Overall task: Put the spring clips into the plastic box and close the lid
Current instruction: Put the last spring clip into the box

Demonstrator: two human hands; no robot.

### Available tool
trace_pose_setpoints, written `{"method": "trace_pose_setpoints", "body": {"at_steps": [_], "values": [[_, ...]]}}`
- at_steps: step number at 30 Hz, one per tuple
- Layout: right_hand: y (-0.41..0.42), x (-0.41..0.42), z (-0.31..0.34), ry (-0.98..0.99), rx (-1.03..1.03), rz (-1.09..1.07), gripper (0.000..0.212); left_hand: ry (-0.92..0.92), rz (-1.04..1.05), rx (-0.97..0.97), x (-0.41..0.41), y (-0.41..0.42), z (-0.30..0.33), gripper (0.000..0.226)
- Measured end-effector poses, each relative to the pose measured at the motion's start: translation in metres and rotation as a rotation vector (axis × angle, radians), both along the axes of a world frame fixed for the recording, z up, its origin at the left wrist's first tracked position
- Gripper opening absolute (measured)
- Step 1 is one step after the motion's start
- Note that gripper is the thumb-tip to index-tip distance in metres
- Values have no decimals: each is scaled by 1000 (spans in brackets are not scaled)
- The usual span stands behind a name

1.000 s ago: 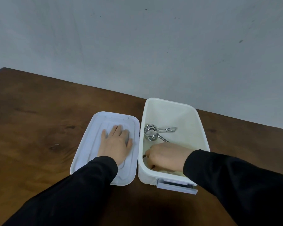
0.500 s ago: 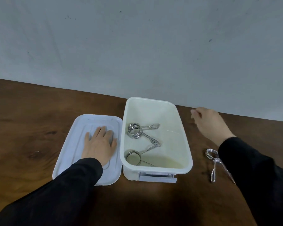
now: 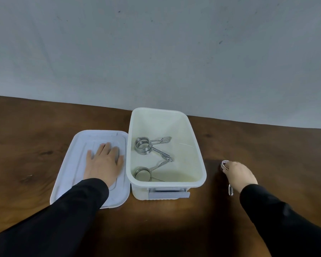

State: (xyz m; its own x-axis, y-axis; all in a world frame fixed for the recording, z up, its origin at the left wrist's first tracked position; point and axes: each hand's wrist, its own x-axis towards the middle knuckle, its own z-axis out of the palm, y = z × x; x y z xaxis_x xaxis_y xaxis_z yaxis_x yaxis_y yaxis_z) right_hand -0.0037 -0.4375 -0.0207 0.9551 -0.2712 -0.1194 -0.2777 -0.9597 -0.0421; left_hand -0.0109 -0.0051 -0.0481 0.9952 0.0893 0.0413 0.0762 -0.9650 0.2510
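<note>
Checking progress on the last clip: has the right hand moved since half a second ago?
Yes. The right hand has come down from beside the plastic box's far right corner to the spring clip on the table, fingers on its coil.

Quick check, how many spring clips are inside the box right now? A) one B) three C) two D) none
C: two spring clips lie inside the open box; a third clip is still on the table under the right hand.

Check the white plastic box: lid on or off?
Off. The white plastic box stands open with two metal spring clips inside; its pale flat lid lies on the wooden table beside it, under the left hand.
</note>
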Motion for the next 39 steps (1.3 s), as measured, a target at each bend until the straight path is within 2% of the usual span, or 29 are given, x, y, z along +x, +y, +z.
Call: {"method": "trace_pose_setpoints", "body": {"at_steps": [4,9,13,16,22,28,32,35,39], "values": [[14,9,33,-141,20,104,13,8,-3,10,-1,0,-1,41],[74,20,145,-364,214,411,20,22,-3,6,0,0,2,45],[140,-1,208,-252,272,786,16,25,-8,-7,2,2,0,44],[175,-12,200,-95,183,1008,18,12,-12,-8,2,3,-3,43],[208,-1,114,170,-1,1170,28,-42,0,-20,4,3,-8,50],[225,0,79,282,-141,1170,20,-20,8,-8,7,5,-12,48],[234,0,76,353,-99,1104,18,-29,5,-5,7,5,-14,45],[237,-2,76,337,-142,1158,11,-32,2,-4,8,6,-15,44],[237,-3,75,327,-96,1152,15,-34,-1,18,10,6,-17,42]]}}
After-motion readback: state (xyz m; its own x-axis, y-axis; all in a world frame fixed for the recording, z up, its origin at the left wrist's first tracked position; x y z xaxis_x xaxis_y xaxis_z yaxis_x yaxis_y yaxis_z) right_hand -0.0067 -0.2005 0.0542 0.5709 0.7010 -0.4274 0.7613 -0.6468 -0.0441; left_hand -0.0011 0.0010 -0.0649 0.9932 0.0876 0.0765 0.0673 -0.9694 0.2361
